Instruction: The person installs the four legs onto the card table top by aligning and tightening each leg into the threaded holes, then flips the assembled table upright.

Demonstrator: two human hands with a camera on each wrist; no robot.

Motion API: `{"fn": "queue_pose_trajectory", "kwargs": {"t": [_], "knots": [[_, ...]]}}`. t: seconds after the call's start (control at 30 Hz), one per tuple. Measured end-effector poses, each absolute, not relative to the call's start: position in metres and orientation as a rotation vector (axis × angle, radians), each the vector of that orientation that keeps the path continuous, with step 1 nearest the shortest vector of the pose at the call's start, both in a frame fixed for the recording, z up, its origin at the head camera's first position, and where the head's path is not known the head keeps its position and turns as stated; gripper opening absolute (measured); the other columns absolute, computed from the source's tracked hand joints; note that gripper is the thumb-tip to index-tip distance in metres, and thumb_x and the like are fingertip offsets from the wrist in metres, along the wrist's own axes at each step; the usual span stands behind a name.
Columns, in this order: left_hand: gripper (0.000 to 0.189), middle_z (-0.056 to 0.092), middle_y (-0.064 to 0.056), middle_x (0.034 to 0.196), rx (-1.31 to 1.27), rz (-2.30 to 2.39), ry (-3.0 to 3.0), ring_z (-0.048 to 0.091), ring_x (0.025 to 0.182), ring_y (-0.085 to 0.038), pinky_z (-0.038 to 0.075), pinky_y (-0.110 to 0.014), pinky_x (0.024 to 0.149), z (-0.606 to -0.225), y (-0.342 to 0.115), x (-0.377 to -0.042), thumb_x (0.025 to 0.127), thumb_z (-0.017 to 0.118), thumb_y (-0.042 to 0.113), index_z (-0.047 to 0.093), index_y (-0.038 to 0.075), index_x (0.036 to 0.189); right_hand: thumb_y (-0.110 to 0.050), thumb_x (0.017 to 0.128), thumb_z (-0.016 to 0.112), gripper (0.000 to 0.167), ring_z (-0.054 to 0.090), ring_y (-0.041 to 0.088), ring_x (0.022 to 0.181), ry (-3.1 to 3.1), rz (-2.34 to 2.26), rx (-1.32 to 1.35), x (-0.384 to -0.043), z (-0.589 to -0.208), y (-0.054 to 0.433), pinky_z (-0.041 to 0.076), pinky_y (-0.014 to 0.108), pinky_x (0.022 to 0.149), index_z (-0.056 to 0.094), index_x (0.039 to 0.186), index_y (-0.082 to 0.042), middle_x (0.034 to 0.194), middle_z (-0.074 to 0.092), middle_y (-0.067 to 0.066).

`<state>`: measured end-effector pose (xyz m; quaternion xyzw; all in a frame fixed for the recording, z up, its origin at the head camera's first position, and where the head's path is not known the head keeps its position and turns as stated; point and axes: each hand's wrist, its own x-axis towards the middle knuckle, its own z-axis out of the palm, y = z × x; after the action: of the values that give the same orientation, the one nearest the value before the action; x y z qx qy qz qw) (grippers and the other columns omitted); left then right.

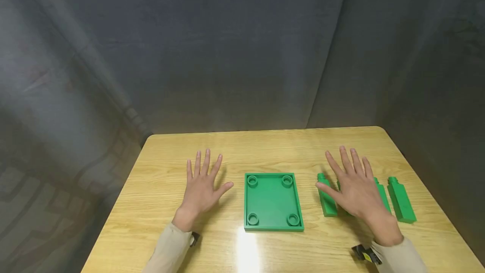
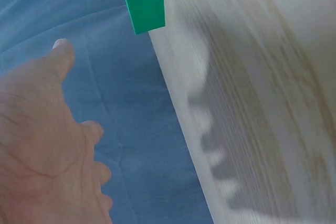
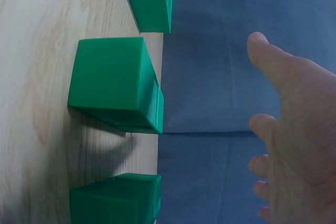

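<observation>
A square green tray-like base (image 1: 270, 201) with a raised rim and a round socket in each corner lies on the table. To its left, my left hand (image 1: 201, 191) hovers palm down with spread, straight fingers. My right hand (image 1: 356, 191) is held likewise above several green rectangular legs with round necked ends, hiding part of them. One leg (image 1: 328, 201) lies left of that hand, another (image 1: 402, 203) to its right. In the right wrist view, the near end of a leg (image 3: 105, 74) stands apart from the fingers. Both hands hold nothing.
A pale wooden table (image 1: 170, 151) has rounded far corners. Grey cloth (image 1: 227, 54) hangs behind it and along both sides. Each wrist carries a small dark device, such as the one (image 1: 366, 255) by the right sleeve.
</observation>
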<state>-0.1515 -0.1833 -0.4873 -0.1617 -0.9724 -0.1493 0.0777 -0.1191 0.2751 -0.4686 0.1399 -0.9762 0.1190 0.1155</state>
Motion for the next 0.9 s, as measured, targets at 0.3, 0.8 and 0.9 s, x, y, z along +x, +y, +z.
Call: {"fn": "queue_pose_trajectory", "kwargs": {"t": [0.3,0.8,0.9], "knots": [[0.091,0.012,-0.025,0.184,-0.465,-0.493,-2.885,0.004,0.168,-0.055,-0.001,-0.078,0.132,-0.485,-0.183,-0.143,0.104,0.064,0.063,0.034,0.016,0.176,-0.069,0.104,0.064,0.101,0.004,0.054,0.168,-2.840,0.329,0.411,-0.115,-0.469,0.272,0.001,0.075,0.134,0.021,0.179,-0.019,0.183,0.008,0.028],[0.092,0.000,-0.021,0.185,-0.463,-0.600,-2.877,-0.006,0.169,-0.052,-0.006,-0.077,0.132,-0.485,-0.177,-0.130,0.106,0.062,0.062,0.029,0.015,0.177,-0.065,0.104,0.067,0.099,0.002,0.052,0.169,-2.805,0.369,0.386,-0.101,-0.469,0.270,-0.001,0.074,0.135,0.019,0.180,-0.022,0.182,0.009,0.030],[0.088,-0.005,-0.020,0.185,-0.462,-0.709,-2.884,-0.011,0.169,-0.050,-0.008,-0.076,0.132,-0.486,-0.173,-0.123,0.109,0.060,0.057,0.025,0.016,0.178,-0.060,0.106,0.068,0.095,0.007,0.053,0.169,-2.778,0.388,0.369,-0.096,-0.473,0.267,0.005,0.077,0.133,0.022,0.180,-0.021,0.182,0.013,0.031]]}}
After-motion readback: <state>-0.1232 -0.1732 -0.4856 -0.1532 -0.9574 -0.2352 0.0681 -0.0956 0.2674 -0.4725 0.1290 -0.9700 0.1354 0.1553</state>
